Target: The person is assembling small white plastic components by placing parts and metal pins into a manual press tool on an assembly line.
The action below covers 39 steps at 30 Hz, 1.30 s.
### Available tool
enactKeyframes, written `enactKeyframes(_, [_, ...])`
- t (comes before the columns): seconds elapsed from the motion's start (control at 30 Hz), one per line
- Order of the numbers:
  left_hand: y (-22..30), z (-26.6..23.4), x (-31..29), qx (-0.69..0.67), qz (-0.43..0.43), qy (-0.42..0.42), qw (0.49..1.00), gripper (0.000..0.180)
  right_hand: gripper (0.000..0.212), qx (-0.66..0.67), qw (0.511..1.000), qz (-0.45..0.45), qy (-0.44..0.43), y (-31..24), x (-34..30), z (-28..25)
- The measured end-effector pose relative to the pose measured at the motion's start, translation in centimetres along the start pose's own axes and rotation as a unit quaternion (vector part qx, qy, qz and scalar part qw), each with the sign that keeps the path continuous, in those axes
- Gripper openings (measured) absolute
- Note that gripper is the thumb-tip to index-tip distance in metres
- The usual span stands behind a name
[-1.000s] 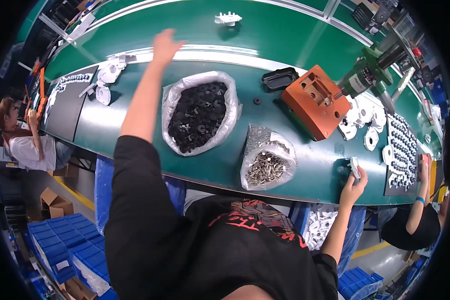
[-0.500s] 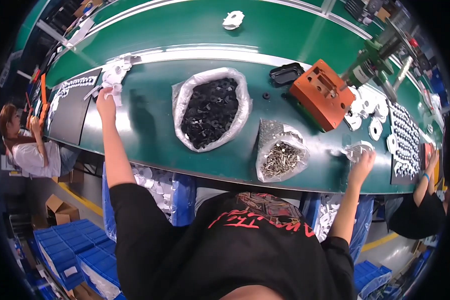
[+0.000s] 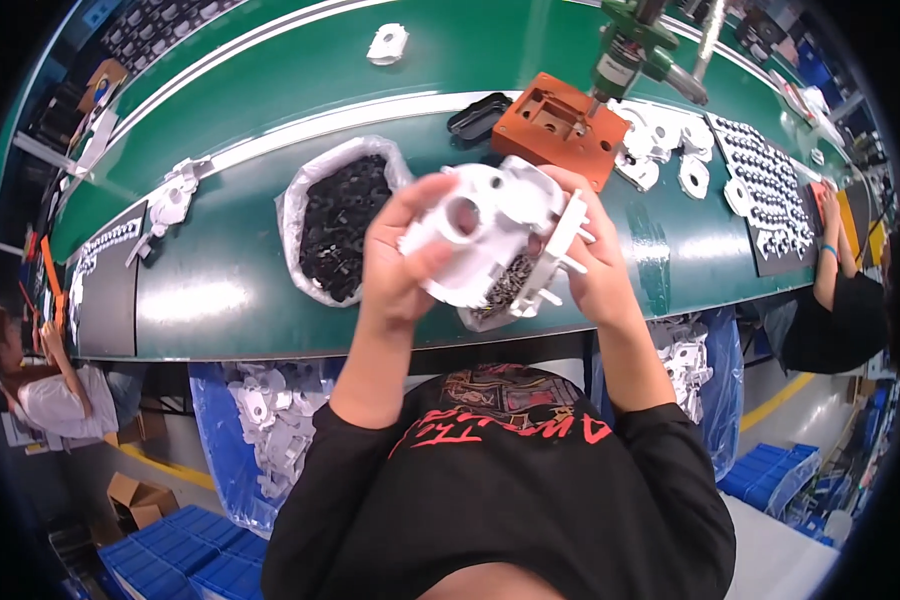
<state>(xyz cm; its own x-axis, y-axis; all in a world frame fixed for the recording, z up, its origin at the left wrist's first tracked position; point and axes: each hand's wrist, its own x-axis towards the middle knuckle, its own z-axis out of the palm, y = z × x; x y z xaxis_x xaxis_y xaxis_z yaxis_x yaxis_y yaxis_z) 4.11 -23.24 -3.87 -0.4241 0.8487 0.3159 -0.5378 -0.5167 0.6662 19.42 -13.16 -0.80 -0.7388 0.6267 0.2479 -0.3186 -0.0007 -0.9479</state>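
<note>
Both hands are raised over the front middle of the bench. My left hand is closed round a white plastic housing with a round hole facing up. My right hand grips a second white plastic part, narrower and with prongs, close against the housing's right side. Whether the two parts are joined I cannot tell. Below them, a clear bag of small metal screws is mostly hidden. To the left lies an open bag of black plastic parts.
An orange fixture block stands under a green press, beside a black tray. White parts lie to its right, near a board of small pieces. Blue-lined bins hang below the bench edge. A person works at each side.
My left hand has brought a white housing from the far left to the middle. My right hand has come inward with its white part. The view has shifted to the right.
</note>
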Motion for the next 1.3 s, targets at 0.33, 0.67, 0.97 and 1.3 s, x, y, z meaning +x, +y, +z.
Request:
enactKeyframes(0.33, [-4.0, 1.8, -1.4, 0.239, 0.079, -0.028, 0.967, 0.034, 0.043, 0.029, 0.997, 0.07, -0.029, 0.6, -0.7, -0.2])
enactKeyframes(0.67, [-2.2, 2.8, -1.9, 0.107, -0.045, 0.004, 0.993, 0.035, 0.038, 0.005, 0.993, 0.111, -0.046, 1.5, -0.6, 0.4])
enactKeyframes(0.97, [0.0, 2.9, -2.3, 0.316, -0.031, 0.026, 0.948, 0.038, 0.031, -0.209, 0.975, 0.055, 0.052, 1.3, 0.5, 0.5])
enactKeyframes(1.3, [2.0, -0.3, 1.6, 0.459, 0.096, 0.013, 0.883, 0.015, 0.025, -0.425, 0.887, -0.179, 0.012, 0.9, -0.2, -2.0])
